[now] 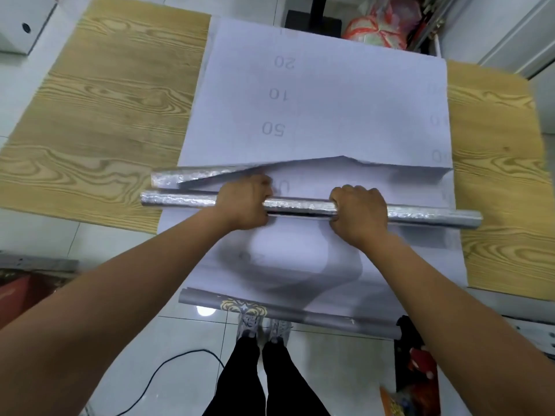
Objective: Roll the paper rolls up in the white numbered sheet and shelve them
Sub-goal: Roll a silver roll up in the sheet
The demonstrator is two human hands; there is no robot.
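A white numbered sheet (324, 94) lies across the wooden table (102, 115), its near end hanging over the front edge. A silver paper roll (300, 205) lies crosswise on the sheet. My left hand (243, 205) and my right hand (359, 213) both grip this roll, fingers curled round it. A second silver roll (186, 178) lies just behind it, its right part hidden under a raised fold of the sheet. At the hanging end of the sheet sits a grey rolled part with a gold pattern (240, 306).
A white box (21, 28) stands at the table's far left corner. Bags and a black stand base (313, 24) crowd the floor behind the table. A black cable (168, 370) runs on the tiled floor by my feet. Red and orange items (417, 373) lie at lower right.
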